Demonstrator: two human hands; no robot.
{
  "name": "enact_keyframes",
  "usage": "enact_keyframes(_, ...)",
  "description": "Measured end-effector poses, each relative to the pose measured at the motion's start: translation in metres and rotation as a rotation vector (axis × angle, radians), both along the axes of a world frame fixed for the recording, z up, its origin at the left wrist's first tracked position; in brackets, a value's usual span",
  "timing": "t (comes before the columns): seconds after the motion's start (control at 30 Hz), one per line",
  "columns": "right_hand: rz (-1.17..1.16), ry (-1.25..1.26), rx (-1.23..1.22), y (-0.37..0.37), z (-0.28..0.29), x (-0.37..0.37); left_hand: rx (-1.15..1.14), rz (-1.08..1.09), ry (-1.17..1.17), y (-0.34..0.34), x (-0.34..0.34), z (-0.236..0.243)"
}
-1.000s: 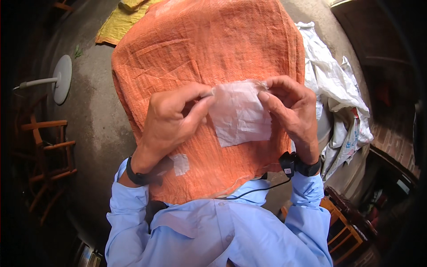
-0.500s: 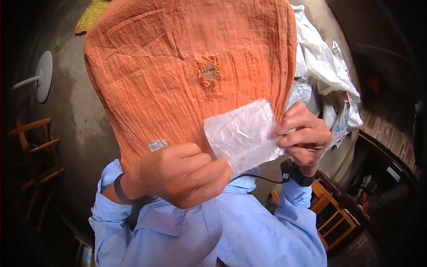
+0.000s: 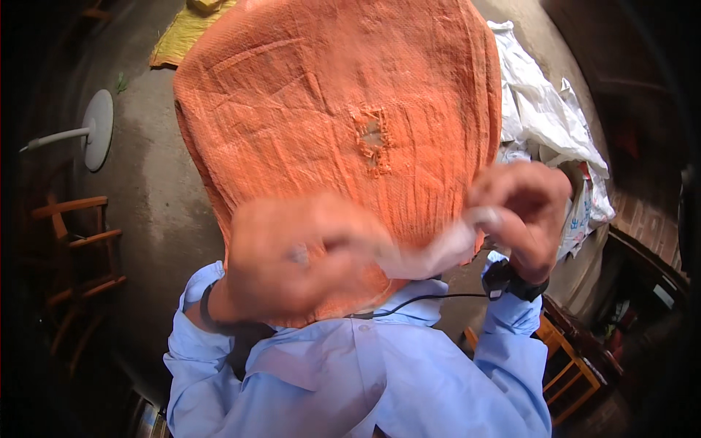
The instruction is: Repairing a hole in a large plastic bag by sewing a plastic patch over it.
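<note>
An orange woven sack (image 3: 292, 124) is spread before me, with a frayed, roughly rectangular hole (image 3: 371, 142) near its middle. Low over the sack, my left hand (image 3: 303, 255) is blurred, its fingers closed on the left end of a white patch (image 3: 431, 255). My right hand (image 3: 518, 212) pinches the other end of that patch, which looks curled or folded and is partly smeared by motion. Both hands are below the hole, nearer my body.
Crumpled white sacks (image 3: 548, 124) lie at the right, and a yellow sack (image 3: 182, 33) at the upper left. A white round base with an arm (image 3: 96, 130) stands at left. Wooden chairs (image 3: 73, 212) are at left and lower right. A black cable (image 3: 416, 299) runs below the sack.
The white patch has moved off the middle of the sack, down toward me, uncovering the hole. It was flat and now looks curled. My right hand has moved rightward.
</note>
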State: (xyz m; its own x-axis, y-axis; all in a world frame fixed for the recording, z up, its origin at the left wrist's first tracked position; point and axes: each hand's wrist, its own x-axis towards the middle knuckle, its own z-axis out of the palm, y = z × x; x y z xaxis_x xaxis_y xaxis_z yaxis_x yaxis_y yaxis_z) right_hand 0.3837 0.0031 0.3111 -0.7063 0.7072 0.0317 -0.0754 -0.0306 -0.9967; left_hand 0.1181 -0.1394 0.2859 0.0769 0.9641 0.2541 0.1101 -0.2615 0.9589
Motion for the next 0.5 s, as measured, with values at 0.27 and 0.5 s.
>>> enact_keyframes(0.27,-0.143,-0.422,-0.093,0.011,-0.031,-0.030,-0.461,0.315,-0.213,0.015,-0.002,-0.036)
enact_keyframes(0.5,-0.184,-0.438,-0.024,0.012,-0.037,-0.038,-0.359,0.374,-0.016,0.021,0.002,-0.037)
